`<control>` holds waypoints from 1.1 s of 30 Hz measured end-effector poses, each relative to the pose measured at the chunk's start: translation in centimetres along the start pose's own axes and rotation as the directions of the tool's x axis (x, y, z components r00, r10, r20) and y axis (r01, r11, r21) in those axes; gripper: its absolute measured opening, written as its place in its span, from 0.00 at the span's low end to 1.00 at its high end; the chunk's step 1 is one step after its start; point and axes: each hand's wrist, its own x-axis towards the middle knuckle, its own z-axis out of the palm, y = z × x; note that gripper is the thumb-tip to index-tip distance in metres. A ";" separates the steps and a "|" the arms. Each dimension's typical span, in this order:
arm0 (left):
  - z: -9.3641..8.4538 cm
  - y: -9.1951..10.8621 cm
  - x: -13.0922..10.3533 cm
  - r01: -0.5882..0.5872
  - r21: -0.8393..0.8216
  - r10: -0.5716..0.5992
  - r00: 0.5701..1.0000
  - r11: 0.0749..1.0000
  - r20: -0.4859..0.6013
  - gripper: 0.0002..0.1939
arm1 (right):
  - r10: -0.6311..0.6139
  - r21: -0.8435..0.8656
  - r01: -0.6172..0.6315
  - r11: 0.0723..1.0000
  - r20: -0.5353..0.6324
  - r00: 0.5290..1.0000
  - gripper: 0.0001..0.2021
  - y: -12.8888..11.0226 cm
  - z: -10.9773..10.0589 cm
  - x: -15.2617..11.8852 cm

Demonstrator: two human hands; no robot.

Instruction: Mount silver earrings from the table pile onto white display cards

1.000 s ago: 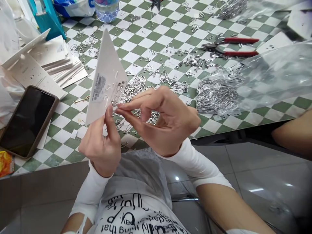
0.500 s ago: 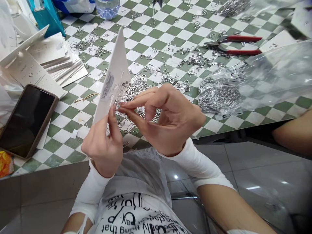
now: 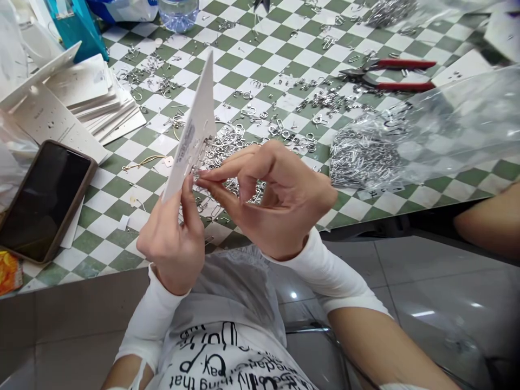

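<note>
The room is seen from above, with the counter (image 3: 260, 59) covered in a green and white checkered pattern of diamonds and its near edge set at a slight slant. Below that edge, the floor (image 3: 439, 287) is laid with large, glossy grey tiles divided by thin, straight joints, and at the right 2 small bright spots and 1 short pale streak of light are reflected in it, while the tiles at the left are left darker and duller. A dark seat (image 3: 312, 357) with a thin shiny rim is partly shown at the bottom, and dark shadow is cast under the counter at the right.
</note>
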 end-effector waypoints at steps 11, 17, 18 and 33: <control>0.0 0.0 0.1 -0.008 -0.005 0.008 1.000 1.000 0.006 0.06 | 0.001 -0.005 -0.001 1.000 -0.005 1.000 0.20 -0.1 -0.1 0.3; 0.0 0.1 0.1 -0.019 0.002 0.019 1.000 1.000 0.016 0.07 | 0.005 -0.004 -0.005 1.000 -0.005 1.000 0.19 -0.1 0.0 0.3; 0.0 0.1 0.1 -0.017 0.006 0.017 1.000 1.000 0.021 0.08 | 0.004 0.009 -0.004 1.000 -0.009 1.000 0.19 -0.1 0.0 0.3; 0.0 0.2 0.0 0.003 0.012 -0.003 0.999 1.000 0.037 0.07 | 0.031 -0.079 -0.026 0.996 0.056 0.998 0.20 -0.2 -0.1 0.1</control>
